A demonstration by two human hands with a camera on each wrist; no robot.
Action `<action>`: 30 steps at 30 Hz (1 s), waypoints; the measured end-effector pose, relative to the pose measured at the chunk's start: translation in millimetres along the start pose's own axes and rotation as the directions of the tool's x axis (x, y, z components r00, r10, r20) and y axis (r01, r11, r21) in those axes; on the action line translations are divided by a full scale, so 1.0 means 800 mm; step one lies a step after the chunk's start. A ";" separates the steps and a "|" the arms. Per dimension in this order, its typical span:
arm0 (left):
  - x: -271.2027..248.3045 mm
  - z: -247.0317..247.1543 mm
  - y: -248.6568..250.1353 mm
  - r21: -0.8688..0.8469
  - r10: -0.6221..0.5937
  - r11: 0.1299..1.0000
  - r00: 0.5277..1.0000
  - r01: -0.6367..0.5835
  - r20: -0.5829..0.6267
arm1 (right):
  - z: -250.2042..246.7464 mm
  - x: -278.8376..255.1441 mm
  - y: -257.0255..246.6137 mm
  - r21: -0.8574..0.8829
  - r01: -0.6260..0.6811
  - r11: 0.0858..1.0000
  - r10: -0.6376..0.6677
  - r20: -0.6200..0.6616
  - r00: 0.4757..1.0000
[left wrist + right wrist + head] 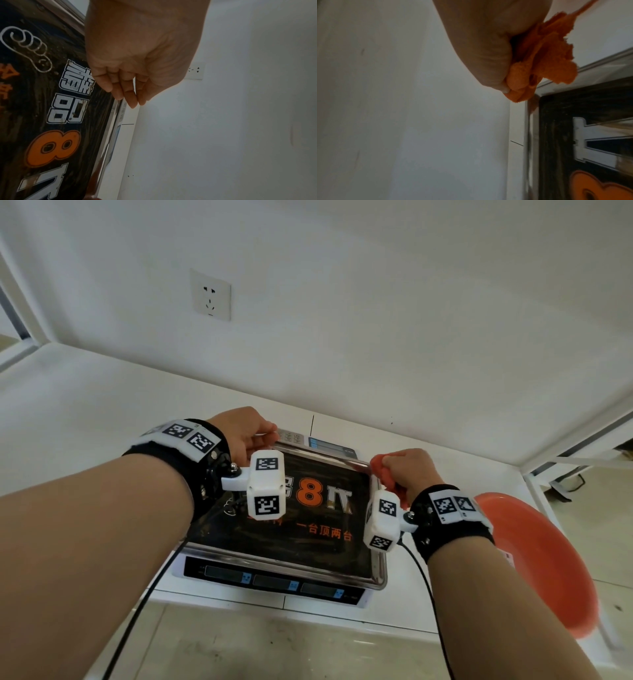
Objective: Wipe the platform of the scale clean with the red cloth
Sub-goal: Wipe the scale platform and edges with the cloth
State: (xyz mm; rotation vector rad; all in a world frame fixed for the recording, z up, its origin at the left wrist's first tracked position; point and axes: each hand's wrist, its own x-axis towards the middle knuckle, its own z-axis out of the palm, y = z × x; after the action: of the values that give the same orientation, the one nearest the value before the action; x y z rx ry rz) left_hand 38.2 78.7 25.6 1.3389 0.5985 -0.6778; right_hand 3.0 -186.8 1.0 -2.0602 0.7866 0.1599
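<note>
Both hands are working: our left hand, fingers relaxed, is steadying the scale's far edge while our right hand is clenching the red cloth at the platform's far-right corner.

Scale platform: black face, orange "8", white characters, steel rim. Cloth: orange-red. Basin at 4 o'clock: orange-red. Counter: white.

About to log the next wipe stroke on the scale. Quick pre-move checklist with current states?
1. red cloth gripped in right hand: ok.
2. Cloth at the platform far right corner: ok.
3. Cloth pressing on the surface: cannot tell.
4. left hand steadying the far left edge: ok.
5. Platform free of objects: ok.
6. Platform clean: not ok, streaks visible.
</note>
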 end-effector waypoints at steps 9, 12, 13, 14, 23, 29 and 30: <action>0.005 -0.006 0.001 -0.013 -0.010 1.000 1.000 0.010 0.002 | 0.050 -0.003 0.004 -0.208 0.049 0.977 -0.021 0.134 0.991; 0.006 -0.010 0.001 -0.030 -0.005 1.000 1.000 0.005 -0.004 | 0.055 -0.011 -0.012 -0.069 -0.034 0.997 0.051 0.256 0.965; 0.007 -0.012 0.001 -0.032 0.002 0.999 1.000 -0.002 -0.016 | 0.054 -0.010 -0.018 -0.043 -0.050 0.998 0.059 0.252 0.966; 0.007 -0.014 0.002 -0.028 0.009 1.000 0.999 -0.010 -0.034 | 0.050 -0.007 -0.022 -0.038 -0.046 0.998 0.053 0.230 0.972; 0.013 -0.047 0.007 -0.081 0.014 0.996 0.990 -0.026 -0.140 | 0.049 0.009 0.001 -0.187 -0.053 0.981 0.070 0.086 0.994; 0.014 -0.049 0.008 -0.051 0.016 0.998 0.982 -0.026 -0.190 | 0.030 0.015 -0.018 -0.033 -0.091 0.995 0.095 0.181 0.979; 0.017 -0.052 0.007 -0.022 0.029 0.999 0.980 -0.035 -0.198 | 0.022 0.020 -0.018 -0.028 -0.086 0.996 0.089 0.144 0.986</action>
State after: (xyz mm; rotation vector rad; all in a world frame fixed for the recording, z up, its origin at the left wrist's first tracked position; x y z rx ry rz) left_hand 51.1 119.1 13.9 1.3985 0.7408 -0.5125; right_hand 27.4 -174.5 -5.3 -2.0095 0.7889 0.3647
